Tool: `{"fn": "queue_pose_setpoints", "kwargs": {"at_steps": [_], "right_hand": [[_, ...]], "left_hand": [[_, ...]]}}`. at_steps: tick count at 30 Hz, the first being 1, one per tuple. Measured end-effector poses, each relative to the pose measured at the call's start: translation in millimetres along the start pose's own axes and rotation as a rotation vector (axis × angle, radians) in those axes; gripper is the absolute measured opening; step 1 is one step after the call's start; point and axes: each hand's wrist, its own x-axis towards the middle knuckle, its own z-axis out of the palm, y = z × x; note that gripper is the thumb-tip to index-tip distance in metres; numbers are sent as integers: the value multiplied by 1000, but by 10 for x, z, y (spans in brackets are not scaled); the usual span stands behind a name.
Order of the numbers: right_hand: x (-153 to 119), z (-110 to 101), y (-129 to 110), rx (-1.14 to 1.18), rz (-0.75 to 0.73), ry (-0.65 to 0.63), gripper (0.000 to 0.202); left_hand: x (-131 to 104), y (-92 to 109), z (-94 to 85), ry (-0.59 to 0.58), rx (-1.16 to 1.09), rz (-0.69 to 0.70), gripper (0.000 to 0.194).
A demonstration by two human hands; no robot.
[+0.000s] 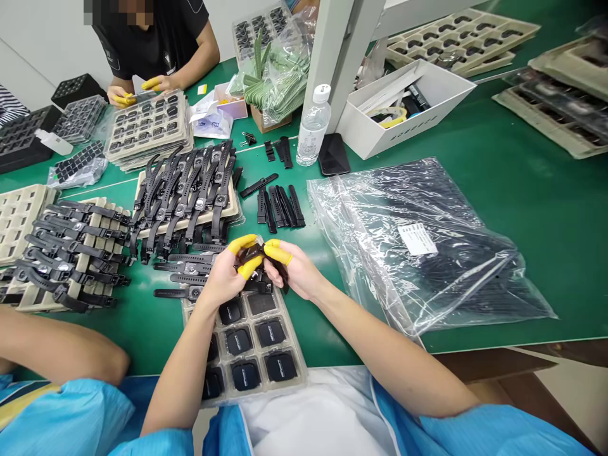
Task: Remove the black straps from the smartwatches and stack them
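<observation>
My left hand [228, 271] is closed on a small black smartwatch [251, 253], mostly hidden by the fingers. Fingertips in yellow finger cots wrap my right hand [300, 269] round a black watch strap [284, 276], which hangs down below it. The two hands meet, and whether strap and watch are joined I cannot tell. Under them lies a beige compartment tray [300, 354] with several black square watch bodies [270, 332]. Just beyond the hands, several loose black straps [285, 206] lie on the green table [332, 253].
Trays of strapped watches [183, 190] stand to my left, beside a neighbour's arm [61, 354]. A large plastic bag of straps [427, 253] covers the right. Behind are a water bottle [313, 130], a phone [334, 154] and a white box [403, 126]. A co-worker [156, 50] sits opposite.
</observation>
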Motion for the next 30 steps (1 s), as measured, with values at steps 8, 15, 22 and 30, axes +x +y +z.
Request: {"fn": "queue_pose_setpoints", "kwargs": {"at_steps": [8, 15, 22, 30], "right_hand": [[-15, -36, 3, -110, 72, -183, 43], [-23, -78, -93, -295, 109, -133, 37], [50, -149, -110, -349, -146, 229, 43], [26, -80, -113, -249, -290, 232, 40]], "left_hand": [[88, 55, 27, 421, -353, 16, 23], [155, -1, -152, 686, -626, -278, 44], [125, 62, -47, 453, -691, -348, 50], [95, 19, 71, 326, -602, -391, 51]]}}
